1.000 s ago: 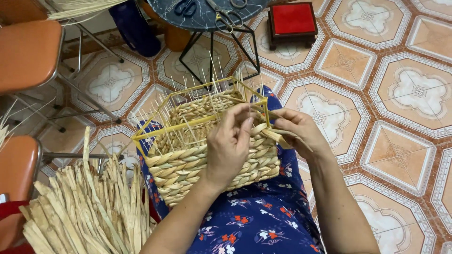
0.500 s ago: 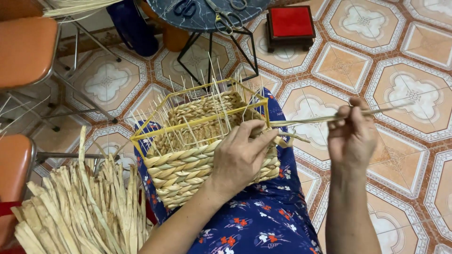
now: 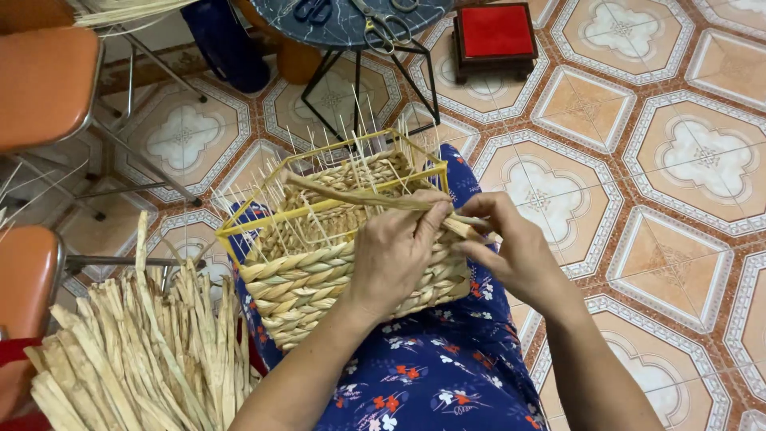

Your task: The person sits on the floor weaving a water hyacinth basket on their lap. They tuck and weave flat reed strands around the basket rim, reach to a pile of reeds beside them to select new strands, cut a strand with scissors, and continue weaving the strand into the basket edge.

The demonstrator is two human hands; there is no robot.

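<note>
Straw strand (image 3: 359, 195) between both hands, over basket (image 3: 319, 279)

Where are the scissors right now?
In the head view, the scissors lie top centre on the round dark table, beyond the woven basket and left of the red stool.

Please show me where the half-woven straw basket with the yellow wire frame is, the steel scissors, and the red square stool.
Half-woven straw basket with yellow wire frame (image 3: 307, 283), head view: on its braided front wall.
Steel scissors (image 3: 388, 25), head view: on the blades, near the pivot.
Red square stool (image 3: 496, 30), head view: on the middle of its red top.
</note>
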